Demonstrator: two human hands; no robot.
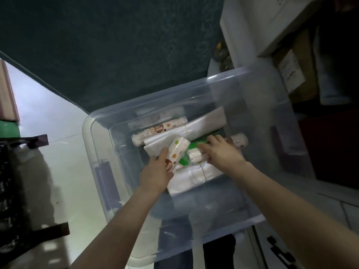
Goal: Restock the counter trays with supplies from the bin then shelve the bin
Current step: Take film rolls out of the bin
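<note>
Pale white counter (pixel 58 152) under a dark green wall carries one clear plastic storage bin (pixel 155 97). Both hands are inside it. The left hand (pixel 157 169) grips one short white wrapped roll with coloured dots (pixel 177 150). The right hand (pixel 223 152) curls its fingers on a small clear pack of white sticks (pixel 196 156), which lies on a green packet (pixel 195 145). Two long printed rolls (pixel 158 133) lie at the back, the farther one blurred. Another roll end (pixel 240 140) is half hidden behind the right hand. Folded white plastic bags (pixel 206 121) cover the bottom.

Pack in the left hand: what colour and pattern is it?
The pack is white with orange, green and brown spots, seen in the head view.
</note>
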